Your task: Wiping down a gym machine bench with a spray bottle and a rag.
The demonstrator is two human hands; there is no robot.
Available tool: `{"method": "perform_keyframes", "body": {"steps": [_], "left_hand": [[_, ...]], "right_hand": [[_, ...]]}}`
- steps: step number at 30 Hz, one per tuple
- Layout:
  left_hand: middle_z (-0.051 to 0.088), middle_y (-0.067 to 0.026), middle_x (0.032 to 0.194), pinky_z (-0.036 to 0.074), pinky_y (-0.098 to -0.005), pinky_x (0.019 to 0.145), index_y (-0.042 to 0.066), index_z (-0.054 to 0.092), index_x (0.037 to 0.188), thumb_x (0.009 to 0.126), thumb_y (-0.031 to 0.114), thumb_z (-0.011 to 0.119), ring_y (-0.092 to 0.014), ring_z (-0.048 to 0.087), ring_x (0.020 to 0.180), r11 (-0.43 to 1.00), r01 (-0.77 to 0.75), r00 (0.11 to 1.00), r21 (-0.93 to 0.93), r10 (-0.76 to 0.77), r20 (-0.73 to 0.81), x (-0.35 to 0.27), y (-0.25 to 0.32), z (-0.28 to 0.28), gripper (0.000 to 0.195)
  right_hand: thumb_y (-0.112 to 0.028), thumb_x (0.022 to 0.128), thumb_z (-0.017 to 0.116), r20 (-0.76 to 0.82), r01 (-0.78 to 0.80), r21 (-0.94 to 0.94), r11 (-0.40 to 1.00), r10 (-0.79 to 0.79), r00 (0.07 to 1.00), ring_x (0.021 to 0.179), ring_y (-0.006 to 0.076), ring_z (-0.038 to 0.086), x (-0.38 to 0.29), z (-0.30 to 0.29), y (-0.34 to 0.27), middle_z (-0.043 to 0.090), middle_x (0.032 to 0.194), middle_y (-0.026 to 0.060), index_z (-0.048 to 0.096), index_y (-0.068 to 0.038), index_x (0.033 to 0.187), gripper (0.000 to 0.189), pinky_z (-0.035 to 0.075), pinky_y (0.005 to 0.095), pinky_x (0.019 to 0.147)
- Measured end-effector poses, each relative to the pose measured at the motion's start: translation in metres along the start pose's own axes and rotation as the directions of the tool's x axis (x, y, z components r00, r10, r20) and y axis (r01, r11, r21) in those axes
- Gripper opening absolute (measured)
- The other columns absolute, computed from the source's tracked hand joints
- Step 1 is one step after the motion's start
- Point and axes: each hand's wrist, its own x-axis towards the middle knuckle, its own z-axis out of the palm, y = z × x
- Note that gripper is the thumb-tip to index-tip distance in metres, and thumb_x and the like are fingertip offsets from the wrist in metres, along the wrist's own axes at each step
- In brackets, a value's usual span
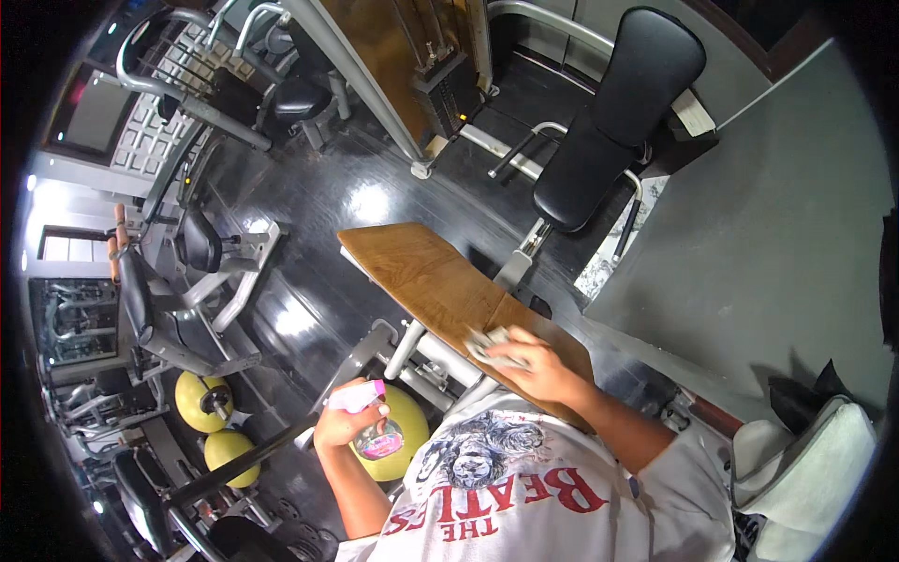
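Note:
My right hand (530, 362) presses a crumpled pale cloth (489, 345) against the near edge of a brown padded weight bench (449, 281). The cloth looks slightly blurred. My left hand (345, 420) grips a clear spray bottle (379, 439) with a white and pink trigger head, held upright left of the bench. A label on the bottle bears writing. The bench's brown cover has a seam across it, and a silver metal frame (435, 351) shows below its left side.
A black padded bench (586, 168) stands beyond, beside a weight stack (449, 91). Yellow weight plates (204, 402) and exercise machines (204, 242) line the left. A large yellow plate (404, 435) sits just behind the bottle. At right rise a grey wall (744, 232) and a pale padded seat (808, 464).

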Motion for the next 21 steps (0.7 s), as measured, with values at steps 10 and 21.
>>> {"method": "perform_keyframes", "body": {"steps": [10,21], "left_hand": [[0.065,-0.007,0.072,0.052,-0.0308,0.056,0.0,0.062,0.092,0.08,-0.003,0.075,-0.016,0.065,0.059,1.0,-0.003,0.998,-0.024,0.005,0.063,0.0,-0.02,-0.013,0.018],[0.066,-0.0083,0.073,0.053,-0.0324,0.055,-0.001,0.061,0.094,0.08,-0.004,0.075,-0.018,0.066,0.059,0.997,-0.05,0.999,-0.064,0.049,-0.02,-0.042,-0.027,-0.016,0.02]], "right_hand": [[-0.017,0.097,0.056,-0.059,-0.163,-0.217,0.962,0.154,0.986,0.106,0.041,0.057,-0.028,-0.001,0.086,0.057,0.114,0.0216,0.06,-0.006,0.119,0.025,0.046,0.0455,0.094],[-0.025,0.102,0.04,0.086,-0.63,-0.372,0.681,0.702,0.707,0.13,0.0372,0.048,0.059,0.006,0.201,0.049,0.142,0.016,0.051,-0.024,0.141,0.04,0.039,0.0446,0.109]]}}
